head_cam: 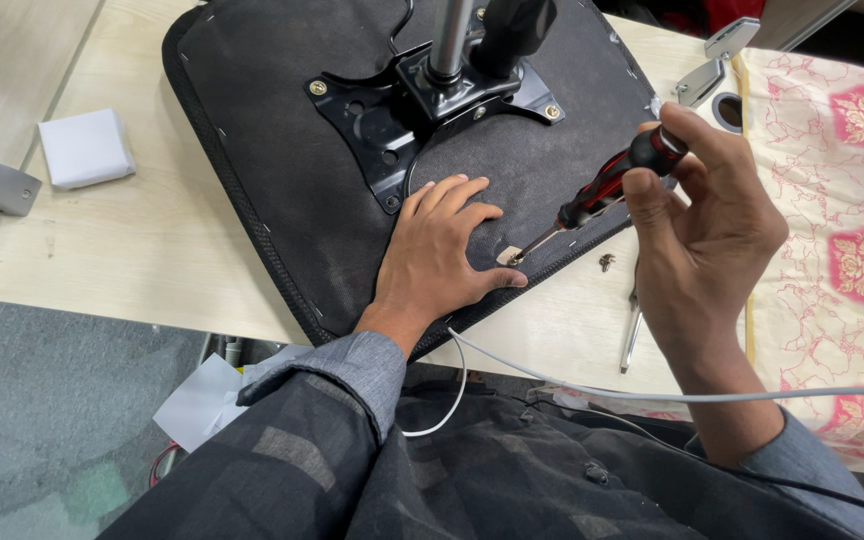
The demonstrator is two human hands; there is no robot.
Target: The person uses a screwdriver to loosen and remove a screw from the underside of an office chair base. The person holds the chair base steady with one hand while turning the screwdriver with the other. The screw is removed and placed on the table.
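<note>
An upturned office chair seat (282, 130) lies bottom-up near the desk's (122, 250) front edge, its black metal mounting plate (392, 110) and gas-lift column (449, 35) pointing up. The left hand (442, 255) presses flat and open on the seat's dark fabric. The right hand (702, 230) grips a red-and-black screwdriver (602, 190), tip at a small tab by the seat's rim. A loose screw (606, 262) lies on the desk just beside it.
</note>
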